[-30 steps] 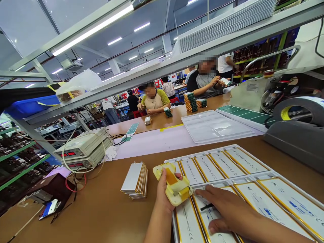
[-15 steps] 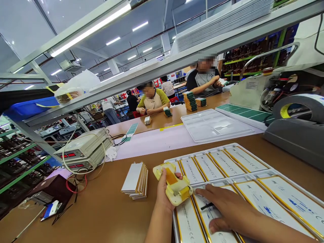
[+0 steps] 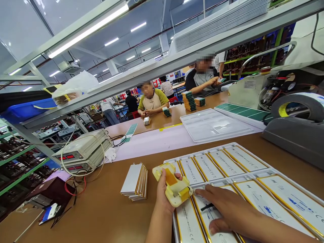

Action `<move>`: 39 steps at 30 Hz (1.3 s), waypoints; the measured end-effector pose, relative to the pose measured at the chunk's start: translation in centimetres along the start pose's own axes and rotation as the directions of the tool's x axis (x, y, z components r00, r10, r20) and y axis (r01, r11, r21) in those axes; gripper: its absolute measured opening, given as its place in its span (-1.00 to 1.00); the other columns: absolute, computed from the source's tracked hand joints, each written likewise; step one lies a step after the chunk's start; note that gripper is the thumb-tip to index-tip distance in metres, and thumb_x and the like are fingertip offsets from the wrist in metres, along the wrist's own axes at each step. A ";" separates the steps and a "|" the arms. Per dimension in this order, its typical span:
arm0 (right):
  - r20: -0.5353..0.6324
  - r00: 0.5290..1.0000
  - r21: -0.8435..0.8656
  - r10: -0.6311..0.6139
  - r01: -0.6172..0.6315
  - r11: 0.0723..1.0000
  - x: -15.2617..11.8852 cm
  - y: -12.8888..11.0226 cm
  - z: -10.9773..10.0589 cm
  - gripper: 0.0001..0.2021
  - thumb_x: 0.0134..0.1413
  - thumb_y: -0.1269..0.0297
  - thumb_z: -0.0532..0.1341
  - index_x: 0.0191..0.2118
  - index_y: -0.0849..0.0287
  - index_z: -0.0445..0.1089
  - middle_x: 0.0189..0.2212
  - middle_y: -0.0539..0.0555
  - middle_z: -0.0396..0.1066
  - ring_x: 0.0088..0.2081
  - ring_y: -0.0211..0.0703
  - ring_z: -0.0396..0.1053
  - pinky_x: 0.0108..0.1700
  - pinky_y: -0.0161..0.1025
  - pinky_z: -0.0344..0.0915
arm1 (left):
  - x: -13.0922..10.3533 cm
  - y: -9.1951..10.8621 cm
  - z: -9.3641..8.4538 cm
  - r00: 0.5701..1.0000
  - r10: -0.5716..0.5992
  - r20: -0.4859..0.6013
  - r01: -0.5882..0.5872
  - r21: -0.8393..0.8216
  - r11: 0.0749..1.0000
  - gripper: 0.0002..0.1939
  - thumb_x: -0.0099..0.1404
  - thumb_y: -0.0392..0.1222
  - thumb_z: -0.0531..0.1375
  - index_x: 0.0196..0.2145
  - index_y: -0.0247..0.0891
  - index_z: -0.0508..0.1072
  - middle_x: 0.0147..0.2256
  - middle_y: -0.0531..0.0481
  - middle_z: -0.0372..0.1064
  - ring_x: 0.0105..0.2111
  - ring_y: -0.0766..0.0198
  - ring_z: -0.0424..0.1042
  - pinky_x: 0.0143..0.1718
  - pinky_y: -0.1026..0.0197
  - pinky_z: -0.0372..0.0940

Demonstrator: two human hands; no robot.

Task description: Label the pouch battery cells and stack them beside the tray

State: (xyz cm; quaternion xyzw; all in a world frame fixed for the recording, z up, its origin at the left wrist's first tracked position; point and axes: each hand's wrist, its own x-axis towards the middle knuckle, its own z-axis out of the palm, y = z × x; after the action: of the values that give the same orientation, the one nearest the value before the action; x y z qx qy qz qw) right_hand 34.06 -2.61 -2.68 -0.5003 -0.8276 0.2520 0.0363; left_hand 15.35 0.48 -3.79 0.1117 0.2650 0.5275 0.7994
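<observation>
My left hand (image 3: 163, 194) is closed around a pale yellow plastic jig (image 3: 174, 187), with an orange-brown patch in its middle and notched ends. My right hand (image 3: 222, 206) is spread low over the white tray (image 3: 169, 161), its index fingertip close to the jig's right end. From under its fingers pokes a thin black stick-like tool (image 3: 207, 207); the rest of that tool is hidden. Flat white battery packs (image 3: 253, 195) with yellow edges and printed marks lie in the tray's compartments, several partly covered by my hand and forearm. Left of the jig stands a stack of white battery packs (image 3: 134, 181).
Stacked grey meters (image 3: 81, 153) with red displays and loose wires stand at left. Beyond the tray lie a translucent tray (image 3: 212, 125) and a tape dispenser (image 3: 296, 138). A metal shelf beam (image 3: 152, 72) crosses above. Two co-workers (image 3: 153, 101) sit across the table.
Both my hands hold nearly the same pose, and the jig has barely moved. The view has shifted slightly. Across the table, the co-workers' hands have moved a little.
</observation>
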 end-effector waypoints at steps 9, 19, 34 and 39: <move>0.047 0.999 0.008 0.003 -0.004 1.000 0.1 0.2 0.1 -0.18 -0.38 -0.07 0.26 0.11 0.05 0.07 0.05 0.21 0.10 0.04 0.20 0.07 0.01 0.01 0.05 | 0.2 0.1 0.0 1.000 0.002 -0.009 -0.001 0.010 1.000 -0.57 0.07 0.11 0.09 -0.46 -0.42 0.38 -0.54 -0.07 0.31 -0.51 0.20 0.33 -0.40 0.13 0.20; 0.001 1.000 -0.015 -0.025 0.025 1.000 0.4 1.1 1.0 -0.19 -0.40 0.00 0.29 0.10 -0.03 0.07 -0.11 0.14 0.23 -0.10 0.12 0.18 -0.11 -0.05 0.14 | 0.1 0.1 0.1 0.999 -0.034 -0.031 0.034 -0.014 0.999 -0.56 0.04 0.12 0.11 -0.46 -0.42 0.36 -0.51 -0.08 0.33 -0.51 0.20 0.34 -0.40 0.12 0.21; -0.001 0.999 -0.020 -0.051 0.051 0.999 0.3 0.8 0.5 -0.20 -0.39 -0.08 0.26 0.09 0.03 0.09 -0.10 0.17 0.22 -0.11 0.14 0.20 -0.13 -0.03 0.14 | 0.0 0.0 0.7 0.999 -0.007 -0.034 0.007 -0.001 1.000 -0.56 0.05 0.12 0.11 -0.46 -0.42 0.36 -0.53 -0.09 0.32 -0.50 0.20 0.34 -0.38 0.11 0.22; -0.007 0.999 -0.038 -0.053 0.053 0.998 0.2 0.6 0.3 -0.21 -0.38 -0.12 0.24 0.08 0.05 0.11 -0.11 0.18 0.22 -0.11 0.15 0.19 -0.12 -0.03 0.14 | 0.1 0.0 0.5 0.999 -0.004 -0.035 0.004 0.002 1.000 -0.56 0.06 0.11 0.10 -0.47 -0.43 0.37 -0.53 -0.09 0.33 -0.49 0.20 0.35 -0.40 0.15 0.23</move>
State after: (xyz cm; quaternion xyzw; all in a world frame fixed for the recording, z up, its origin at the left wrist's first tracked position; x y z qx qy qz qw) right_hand 34.34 -2.30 -3.26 -0.4798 -0.8450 0.2333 0.0370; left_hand 15.63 0.61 -3.34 0.1027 0.2794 0.5274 0.7957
